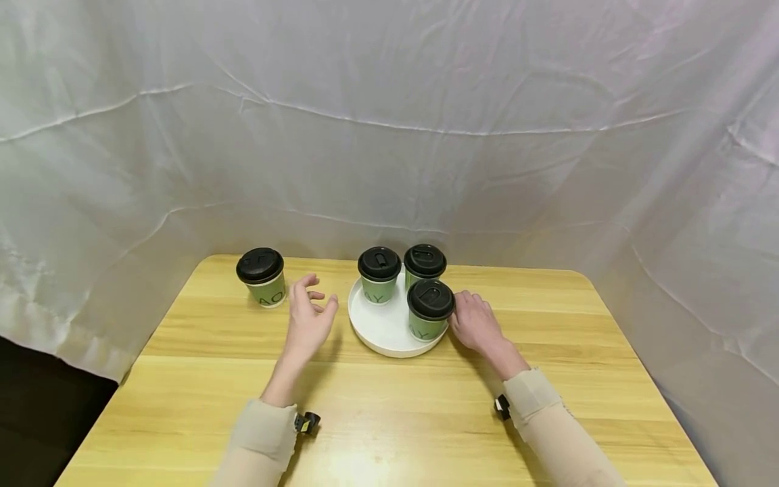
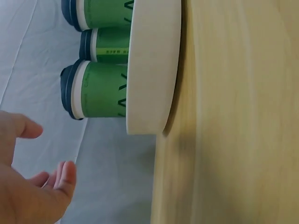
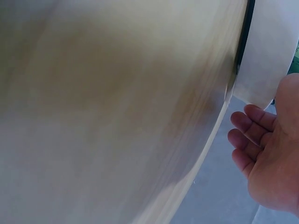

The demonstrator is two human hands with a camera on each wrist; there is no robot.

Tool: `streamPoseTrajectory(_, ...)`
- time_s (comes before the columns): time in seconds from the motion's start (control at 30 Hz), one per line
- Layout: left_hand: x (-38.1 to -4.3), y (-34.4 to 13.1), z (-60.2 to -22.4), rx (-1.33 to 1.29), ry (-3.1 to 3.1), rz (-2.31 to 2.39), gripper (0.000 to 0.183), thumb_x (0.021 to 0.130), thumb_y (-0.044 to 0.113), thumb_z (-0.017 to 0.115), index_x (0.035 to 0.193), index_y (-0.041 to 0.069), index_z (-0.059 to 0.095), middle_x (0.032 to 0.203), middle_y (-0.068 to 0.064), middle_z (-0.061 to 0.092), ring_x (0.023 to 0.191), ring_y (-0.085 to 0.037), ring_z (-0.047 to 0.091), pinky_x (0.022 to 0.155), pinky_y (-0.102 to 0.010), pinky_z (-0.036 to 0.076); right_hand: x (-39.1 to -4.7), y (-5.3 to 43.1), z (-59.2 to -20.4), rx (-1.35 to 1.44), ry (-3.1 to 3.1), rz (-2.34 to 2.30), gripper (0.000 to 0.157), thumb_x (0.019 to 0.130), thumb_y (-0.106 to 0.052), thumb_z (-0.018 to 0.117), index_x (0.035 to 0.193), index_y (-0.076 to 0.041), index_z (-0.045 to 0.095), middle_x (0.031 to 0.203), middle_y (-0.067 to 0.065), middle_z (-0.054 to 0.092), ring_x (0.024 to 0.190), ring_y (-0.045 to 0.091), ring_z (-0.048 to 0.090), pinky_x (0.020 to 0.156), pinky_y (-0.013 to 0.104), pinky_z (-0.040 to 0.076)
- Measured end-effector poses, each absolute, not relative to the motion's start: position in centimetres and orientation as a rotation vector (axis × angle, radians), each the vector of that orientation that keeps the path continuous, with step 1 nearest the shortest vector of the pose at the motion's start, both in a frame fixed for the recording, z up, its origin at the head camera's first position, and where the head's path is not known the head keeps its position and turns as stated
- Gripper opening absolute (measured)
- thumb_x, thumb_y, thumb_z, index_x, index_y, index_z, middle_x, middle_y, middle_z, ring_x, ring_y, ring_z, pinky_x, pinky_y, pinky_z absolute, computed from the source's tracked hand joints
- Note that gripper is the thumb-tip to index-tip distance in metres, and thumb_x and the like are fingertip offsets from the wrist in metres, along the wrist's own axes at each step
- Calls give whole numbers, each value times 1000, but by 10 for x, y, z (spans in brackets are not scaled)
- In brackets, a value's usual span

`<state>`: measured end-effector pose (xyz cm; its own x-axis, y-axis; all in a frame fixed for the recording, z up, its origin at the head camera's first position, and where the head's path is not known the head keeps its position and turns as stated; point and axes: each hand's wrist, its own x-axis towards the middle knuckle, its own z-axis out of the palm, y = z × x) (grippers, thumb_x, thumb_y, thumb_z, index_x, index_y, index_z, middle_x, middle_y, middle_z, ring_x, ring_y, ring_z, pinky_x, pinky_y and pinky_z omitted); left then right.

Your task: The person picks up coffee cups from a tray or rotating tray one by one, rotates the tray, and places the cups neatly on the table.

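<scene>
A round white tray (image 1: 379, 329) bears three green paper cups with black lids: a left cup (image 1: 379, 289), a back cup (image 1: 424, 262) and a front right cup (image 1: 426, 325). My right hand (image 1: 477, 323) is at the tray's right rim, beside the front right cup. In the right wrist view its fingers (image 3: 252, 133) are loosely bent near the tray's side (image 3: 264, 56). Between the tray and a lone lidded cup (image 1: 263, 277) at the left, my left hand (image 1: 309, 318) hovers above the table with thumb and fingers apart, holding nothing.
The wooden table (image 1: 389, 419) has rounded back corners. A pale grey curtain (image 1: 389, 169) hangs behind it and along both sides. Small dark wrist cameras are strapped at both sleeves, the left camera (image 1: 309, 423) just above the table.
</scene>
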<state>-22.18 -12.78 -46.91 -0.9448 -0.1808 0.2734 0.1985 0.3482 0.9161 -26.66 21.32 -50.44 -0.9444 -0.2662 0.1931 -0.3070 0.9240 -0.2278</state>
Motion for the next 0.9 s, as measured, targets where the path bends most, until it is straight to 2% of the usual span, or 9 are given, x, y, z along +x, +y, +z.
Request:
streamPoseTrajectory(0.3,-222,-117,-477,12,-2495,-1686,60,95,12,67,145,-5,39,139,-19,45,118,-35,56,94,-42,54,-266,212,-505,435,-2928,377,23,103,-20,54,112,1,60,106,17,60,101,38,56,85,52,48)
streamPoseTrajectory(0.47,-222,-109,-482,41,-2596,-1664,61,95,14,68,143,-9,39,137,-23,45,118,-36,56,97,-46,53,-266,212,-506,436,-2921,374,22,102,-19,54,111,1,60,104,17,60,100,38,56,84,52,48)
streamPoseTrajectory(0.9,-226,-95,-498,79,-2690,-1652,56,90,8,71,134,-12,42,126,-24,47,108,-33,62,87,-38,58,-265,211,-506,418,-2913,403,23,104,-20,53,109,1,61,104,17,61,100,38,56,85,53,48)
